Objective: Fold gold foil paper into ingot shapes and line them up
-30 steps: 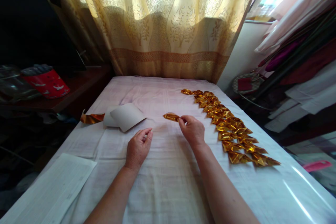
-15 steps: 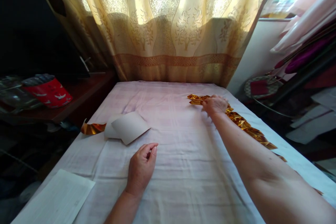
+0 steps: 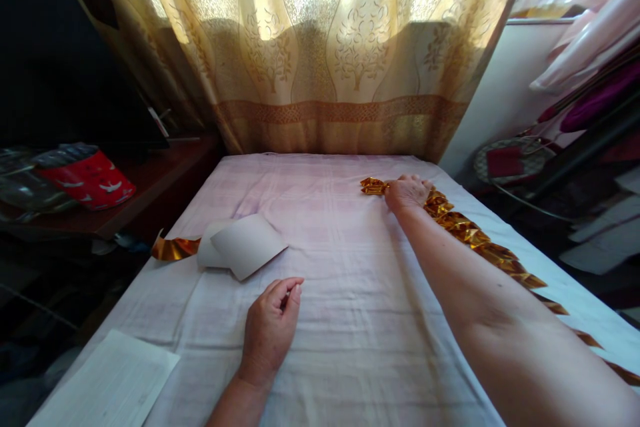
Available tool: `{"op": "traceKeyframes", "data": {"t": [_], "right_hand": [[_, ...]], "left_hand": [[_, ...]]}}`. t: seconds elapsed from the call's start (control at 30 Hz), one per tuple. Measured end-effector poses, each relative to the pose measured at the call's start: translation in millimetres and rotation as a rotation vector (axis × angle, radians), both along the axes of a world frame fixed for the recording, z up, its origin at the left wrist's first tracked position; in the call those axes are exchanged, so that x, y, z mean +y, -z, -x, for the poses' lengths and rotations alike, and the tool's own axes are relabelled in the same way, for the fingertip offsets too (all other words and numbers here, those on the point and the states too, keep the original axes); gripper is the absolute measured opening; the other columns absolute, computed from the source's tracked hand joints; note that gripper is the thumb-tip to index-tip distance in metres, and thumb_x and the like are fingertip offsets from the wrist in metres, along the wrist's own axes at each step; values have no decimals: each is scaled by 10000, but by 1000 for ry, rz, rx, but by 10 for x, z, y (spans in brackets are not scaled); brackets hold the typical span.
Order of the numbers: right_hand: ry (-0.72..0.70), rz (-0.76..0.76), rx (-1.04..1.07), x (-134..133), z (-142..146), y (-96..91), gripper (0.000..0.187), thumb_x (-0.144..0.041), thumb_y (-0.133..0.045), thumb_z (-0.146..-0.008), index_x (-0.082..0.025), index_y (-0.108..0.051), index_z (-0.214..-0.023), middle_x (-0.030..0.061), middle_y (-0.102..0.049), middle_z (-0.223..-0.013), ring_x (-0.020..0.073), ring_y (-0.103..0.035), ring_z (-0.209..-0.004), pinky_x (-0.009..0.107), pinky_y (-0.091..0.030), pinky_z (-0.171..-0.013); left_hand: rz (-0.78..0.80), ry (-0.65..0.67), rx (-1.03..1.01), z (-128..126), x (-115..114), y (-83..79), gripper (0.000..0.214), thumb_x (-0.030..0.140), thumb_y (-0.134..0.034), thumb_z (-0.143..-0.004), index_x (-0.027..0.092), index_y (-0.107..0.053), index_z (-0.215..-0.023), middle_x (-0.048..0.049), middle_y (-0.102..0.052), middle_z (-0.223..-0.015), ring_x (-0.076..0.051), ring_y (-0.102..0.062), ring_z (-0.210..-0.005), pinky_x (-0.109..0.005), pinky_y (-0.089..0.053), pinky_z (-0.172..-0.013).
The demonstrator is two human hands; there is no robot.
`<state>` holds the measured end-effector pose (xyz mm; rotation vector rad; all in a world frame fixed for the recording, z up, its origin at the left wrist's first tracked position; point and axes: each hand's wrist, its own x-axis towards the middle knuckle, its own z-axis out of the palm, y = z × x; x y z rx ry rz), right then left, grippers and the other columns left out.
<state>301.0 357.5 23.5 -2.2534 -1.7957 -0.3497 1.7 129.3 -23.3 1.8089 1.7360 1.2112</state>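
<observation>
My right hand (image 3: 409, 193) reaches to the far right of the bed-like surface and rests on a row of folded gold foil pieces (image 3: 467, 229). Its fingers curl down over the foil, and their tips are partly hidden. One gold foil piece (image 3: 373, 186) sticks out to the left of this hand. My left hand (image 3: 273, 320) lies low in the middle, fingers curled and thumb against the forefinger, with nothing visible in it. Beyond it are overlapping grey-white sheets (image 3: 250, 245), apart from the hand. A curved strip of gold foil (image 3: 175, 249) extends from their left side.
A pale sheet of paper (image 3: 113, 380) lies at the near left. The pinkish white cloth (image 3: 325, 347) has creases. On the left, a red container (image 3: 93, 179) stands on a dark wooden cabinet (image 3: 165, 167). A patterned curtain (image 3: 320, 67) hangs at the back, and clothes hang at right.
My right hand has shifted slightly and now covers more of the foil at the row's far end. The view has turned a little; my left hand keeps its curled pose.
</observation>
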Motion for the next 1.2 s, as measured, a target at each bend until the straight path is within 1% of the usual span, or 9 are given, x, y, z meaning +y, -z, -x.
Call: {"op": "traceKeyframes", "data": {"t": [0.17,0.27,0.37,0.47,0.6,0.8,1.0,1.13,1.2], "right_hand": [[-284,-6,35,-302,421,-22,310,-219,-473,-922,-174,-772,-992,149,-691,-1096,274,-532,-1019,413,-334,-880],[-545,41,70,-617,881,42,260,-252,-523,-932,-228,-772,-1000,66,-722,-1064,201,-583,-989,311,-387,-904],[-719,49,112,-960,1379,141,284,-350,-554,-947,-271,-710,-1172,19,-709,-1155,151,-598,-1054,240,-399,-955],[-839,-22,316,-1225,1787,233,463,-430,-624,-901,-197,-624,-1301,95,-662,-1268,212,-580,-1165,309,-405,-1019],[-814,-17,479,-1378,2101,305,689,-529,-705,-810,-197,-530,-1389,137,-586,-1374,283,-533,-1252,419,-405,-1036],[-750,34,453,-1368,2221,340,444,-412,-653,-884,-258,-613,-1300,87,-666,-1276,252,-600,-1159,392,-436,-975],[-703,-19,459,-1385,2084,287,341,-347,-627,-899,-270,-662,-1229,58,-719,-1182,227,-642,-1089,353,-448,-954],[-666,-53,448,-1480,1832,278,305,-297,-634,-895,-242,-681,-1191,67,-737,-1129,223,-662,-1042,345,-452,-944],[-654,-68,442,-1572,1686,294,282,-285,-631,-896,-249,-689,-1169,61,-749,-1084,217,-673,-1005,341,-456,-925]], "left_hand": [[18,-37,-162,5,9,-31,280,389,-517,-866,214,-733,-893,-27,-712,-761,-156,-657,-646,-253,-528,-614],[25,-142,-350,20,8,-77,319,451,-514,-852,191,-698,-870,38,-541,-533,-115,-505,-449,-214,-429,-452],[9,-206,-549,40,8,-119,349,511,-498,-859,193,-625,-791,77,-399,-472,-91,-395,-396,-188,-335,-381],[-30,-231,-697,66,21,-142,413,577,-476,-876,200,-542,-720,75,-392,-493,-78,-383,-406,-174,-311,-374],[-70,-273,-809,108,58,-149,498,671,-456,-867,204,-495,-698,77,-391,-483,-72,-375,-396,-171,-304,-368],[-95,-290,-831,143,90,-132,543,715,-404,-875,204,-491,-711,79,-389,-491,-72,-386,-383,-171,-301,-356],[-132,-335,-772,163,125,-54,494,648,-384,-918,198,-515,-762,73,-407,-519,-78,-418,-406,-170,-335,-374],[-213,-435,-709,212,182,-2,391,559,-567,-859,198,-541,-1006,-44,-625,-889,-132,-627,-761,-200,-504,-596],[-237,-437,-671,214,199,17,441,524,-609,-841,201,-528,-1131,-116,-623,-1137,-174,-644,-965,-241,-540,-734]]}}
